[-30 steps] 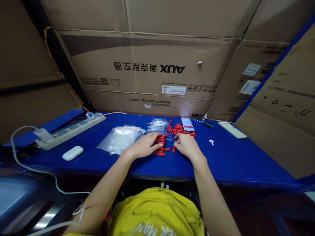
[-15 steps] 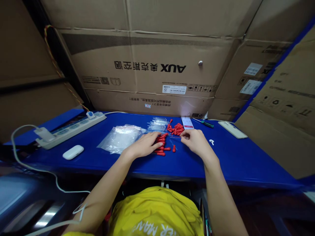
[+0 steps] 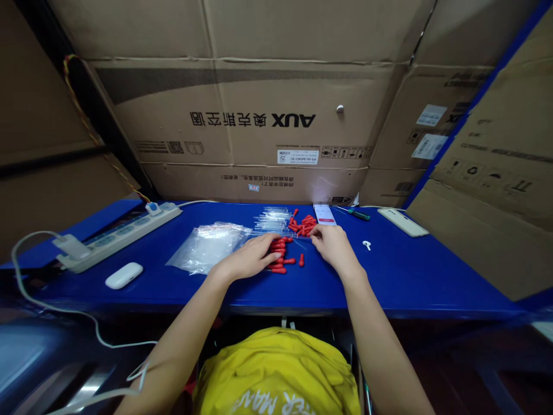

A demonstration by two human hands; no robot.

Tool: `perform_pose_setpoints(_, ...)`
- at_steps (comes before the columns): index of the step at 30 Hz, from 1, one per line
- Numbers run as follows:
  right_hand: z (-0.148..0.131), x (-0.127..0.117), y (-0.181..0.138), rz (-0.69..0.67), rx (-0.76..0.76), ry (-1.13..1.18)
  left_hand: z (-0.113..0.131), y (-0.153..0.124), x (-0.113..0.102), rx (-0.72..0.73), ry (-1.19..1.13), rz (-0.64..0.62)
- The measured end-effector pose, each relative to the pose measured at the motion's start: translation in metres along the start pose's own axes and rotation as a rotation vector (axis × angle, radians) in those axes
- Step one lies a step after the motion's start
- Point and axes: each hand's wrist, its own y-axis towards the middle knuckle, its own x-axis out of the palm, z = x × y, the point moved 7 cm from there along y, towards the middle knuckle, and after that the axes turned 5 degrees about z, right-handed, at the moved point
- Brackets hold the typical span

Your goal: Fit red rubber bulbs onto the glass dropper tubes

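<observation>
My left hand (image 3: pixel 244 257) lies with fingers spread and thumb apart over a row of red rubber dropper bulbs (image 3: pixel 277 249); whatever lies under the palm is hidden. Across from it, my right hand (image 3: pixel 330 245) is closed in a pinch beside a loose pile of red bulbs (image 3: pixel 307 225). A thin, clear glass dropper tube (image 3: pixel 301 237) reaches left from its fingertips, though the gripped end is hidden. Behind my left hand are several clear glass tubes (image 3: pixel 273 219) laid side by side. One single red bulb (image 3: pixel 301 260) rests between the hands.
Clear plastic bags (image 3: pixel 209 246) lie left of my left hand. Farther left are a white power strip (image 3: pixel 125 233) and a white earbud case (image 3: pixel 124 276). A lit phone (image 3: pixel 324 214), a screwdriver (image 3: pixel 358 214), an earbud (image 3: pixel 366 245) and a pale phone (image 3: pixel 402 222) stand toward the right.
The view has shifted slightly, so the things on the table appear a little farther left. Both hands keep nearly the same places and poses.
</observation>
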Motion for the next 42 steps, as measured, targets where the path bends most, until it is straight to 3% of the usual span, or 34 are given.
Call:
perform_pose_setpoints(5,-0.003,-0.012,0.002,0.084,0.01,0.305,0.003,0.001,-0.005,-0.001,0.011,0.034)
perform_pose_setpoints(10,-0.007,-0.027,0.001,0.221,-0.007,0.649,0.014,0.003,-0.018,0.046,-0.012,0.18)
perform_pose_setpoints(13,-0.023,-0.024,-0.003,0.173,-0.058,0.847,0.025,0.002,-0.023,0.13,-0.042,0.235)
perform_pose_setpoints(16,-0.044,-0.017,-0.009,0.097,-0.118,0.95,0.033,0.003,-0.021,0.194,-0.074,0.213)
perform_pose_setpoints(21,-0.048,-0.016,-0.01,0.049,-0.167,0.729,0.025,0.006,-0.019,0.105,0.002,0.237)
perform_pose_setpoints(25,-0.008,-0.014,-0.003,0.024,-0.03,0.17,0.021,0.005,-0.025,0.044,0.042,0.306)
perform_pose_setpoints(28,0.011,-0.005,-0.003,-0.085,0.02,-0.012,0.022,0.004,-0.028,0.026,0.015,0.33)
perform_pose_setpoints(36,0.007,0.014,-0.004,-0.185,-0.017,-0.12,0.028,0.005,-0.023,0.068,0.053,0.262)
perform_pose_setpoints(42,0.006,0.004,0.0,-0.084,-0.01,-0.024,0.033,0.003,-0.025,0.126,0.026,0.309)
